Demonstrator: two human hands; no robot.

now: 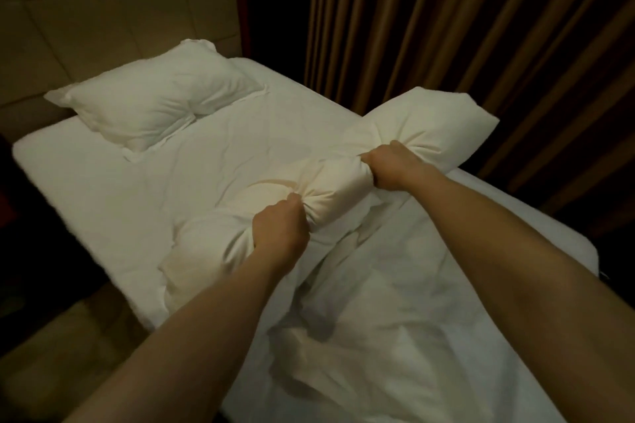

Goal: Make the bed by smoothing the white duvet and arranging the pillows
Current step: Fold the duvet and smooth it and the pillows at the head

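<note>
White, rumpled duvet (395, 302) fabric fills the nearest part of the view, from 6 o'clock to 4 o'clock, lying bunched on the bed (103, 189). Both bare forearms reach forward over it. At the centre of the view the left hand (280, 233) has its fingers curled tight into a cream pillow (330, 189), gathering the cloth into radiating creases. Just beyond, toward 1 o'clock, the right hand (388, 165) clamps the same pillow with its fingers closed on it. This pillow lies across the bed on a slant from 7 o'clock to 1 o'clock, with its far corner overhanging the mattress edge near the curtain (481, 27). Farther off, at 10 o'clock, a second white pillow (154, 99) rests on the flat sheet against the tan padded headboard (103, 3), well apart from both hands. Brown pleated curtain folds occupy 12 to 2 o'clock.
</note>
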